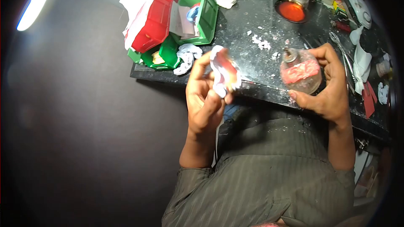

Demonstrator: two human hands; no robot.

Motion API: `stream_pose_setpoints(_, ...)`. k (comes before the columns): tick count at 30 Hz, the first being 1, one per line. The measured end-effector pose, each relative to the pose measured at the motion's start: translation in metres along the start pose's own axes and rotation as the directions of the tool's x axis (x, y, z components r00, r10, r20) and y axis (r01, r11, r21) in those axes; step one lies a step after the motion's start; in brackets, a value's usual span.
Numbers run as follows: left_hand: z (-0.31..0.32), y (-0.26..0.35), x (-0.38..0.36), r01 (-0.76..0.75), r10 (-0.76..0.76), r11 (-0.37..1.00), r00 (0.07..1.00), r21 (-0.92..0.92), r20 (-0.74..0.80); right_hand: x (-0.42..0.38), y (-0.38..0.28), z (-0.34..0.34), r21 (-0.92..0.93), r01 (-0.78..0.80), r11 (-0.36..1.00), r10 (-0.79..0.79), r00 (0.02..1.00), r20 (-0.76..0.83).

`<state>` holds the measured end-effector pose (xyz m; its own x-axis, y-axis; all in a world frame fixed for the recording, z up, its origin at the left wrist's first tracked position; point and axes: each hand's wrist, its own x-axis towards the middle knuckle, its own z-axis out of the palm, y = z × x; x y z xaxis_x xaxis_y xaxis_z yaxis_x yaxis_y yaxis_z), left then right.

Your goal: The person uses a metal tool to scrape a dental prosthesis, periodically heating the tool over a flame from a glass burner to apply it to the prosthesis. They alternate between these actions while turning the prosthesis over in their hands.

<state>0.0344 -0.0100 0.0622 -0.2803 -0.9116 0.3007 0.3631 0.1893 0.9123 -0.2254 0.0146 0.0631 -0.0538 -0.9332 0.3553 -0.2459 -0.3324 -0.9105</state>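
Observation:
My left hand (202, 103) is closed round a dental cast (219, 73), white and curved with a pink layer on its inner side, tilted in front of the bench edge. Blur hides its finer detail. My right hand (330, 88) grips a round glass spirit lamp (310, 87) from its right side, fingers behind and thumb low at the front. Pink wax (299, 72) is smeared across the lamp's glass, and a metal wick holder (289, 54) tops it. No flame can be made out. A gap separates the cast from the lamp.
Red bin (153, 25) and green bin (207, 19) stand at the bench's left, beside white plaster casts (187, 56). Plaster crumbs (261, 43) dot the black bench (235, 25). Behind is a dish of orange-red material (291, 12); metal tools (344, 50) and a red sheet (368, 101) lie right.

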Motion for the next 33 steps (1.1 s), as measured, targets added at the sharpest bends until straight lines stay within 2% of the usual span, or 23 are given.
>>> stream_pose_setpoints(1,-0.004,-0.008,0.005,-0.052,0.052,0.997,0.999,0.059,0.001,0.0,0.001,0.0,0.01,0.007,1.0,-0.007,1.0,0.006)
stream_pose_setpoints(2,-0.011,-0.018,0.008,-0.1,0.103,0.994,0.993,-0.052,0.055,0.0,0.002,0.0,-0.054,0.055,0.997,-0.054,0.998,0.021)
stream_pose_setpoints(3,-0.014,-0.024,0.009,-0.12,0.121,0.993,0.99,-0.011,0.069,0.001,0.004,-0.001,-0.098,0.121,0.988,-0.117,0.992,0.05)
stream_pose_setpoints(5,-0.011,-0.024,0.007,-0.057,0.062,0.996,0.995,-0.065,0.074,0.001,-0.002,0.001,-0.173,0.2,0.964,-0.187,0.979,0.087)
stream_pose_setpoints(6,-0.009,-0.024,0.006,-0.052,0.057,0.996,0.995,-0.069,0.076,0.0,-0.002,0.005,-0.116,0.195,0.974,-0.185,0.978,0.095)
stream_pose_setpoints(9,-0.007,-0.025,0.004,-0.07,0.07,0.998,0.994,-0.005,0.08,0.001,-0.005,0.009,-0.144,0.253,0.957,-0.229,0.96,0.164)
stream_pose_setpoints(10,-0.008,-0.024,0.005,-0.092,0.088,0.996,0.988,0.022,0.127,0.0,-0.007,0.009,-0.148,0.181,0.972,-0.147,0.966,0.214)
stream_pose_setpoints(11,-0.008,-0.023,0.006,-0.116,0.106,0.992,0.979,0.047,0.174,0.001,-0.006,0.011,-0.146,0.178,0.973,-0.145,0.966,0.213)
stream_pose_setpoints(13,-0.004,-0.022,0.002,-0.091,0.084,0.994,0.989,0.052,0.124,0.003,-0.005,0.017,-0.126,0.304,0.944,-0.283,0.946,0.158)
stream_pose_setpoints(18,-0.003,-0.025,-0.001,-0.09,0.083,0.99,0.994,0.113,0.068,0.002,-0.008,0.022,-0.101,0.289,0.952,-0.264,0.943,0.202)
stream_pose_setpoints(22,-0.009,-0.027,-0.001,-0.105,0.098,0.993,0.99,0.063,0.104,0.001,-0.009,0.023,-0.102,0.275,0.956,-0.249,0.945,0.212)
stream_pose_setpoints(25,-0.005,-0.025,-0.001,-0.07,0.062,0.994,0.994,0.084,0.093,0.001,-0.008,0.022,-0.124,0.21,0.97,-0.178,0.957,0.228)
stream_pose_setpoints(27,-0.002,-0.026,0.0,-0.089,0.083,0.988,0.995,0.123,0.056,0.001,-0.009,0.022,-0.134,0.229,0.964,-0.193,0.952,0.236)
stream_pose_setpoints(33,-0.012,-0.033,0.001,-0.109,0.099,0.989,0.989,0.098,0.108,0.001,-0.011,0.023,-0.14,0.229,0.963,-0.193,0.953,0.231)
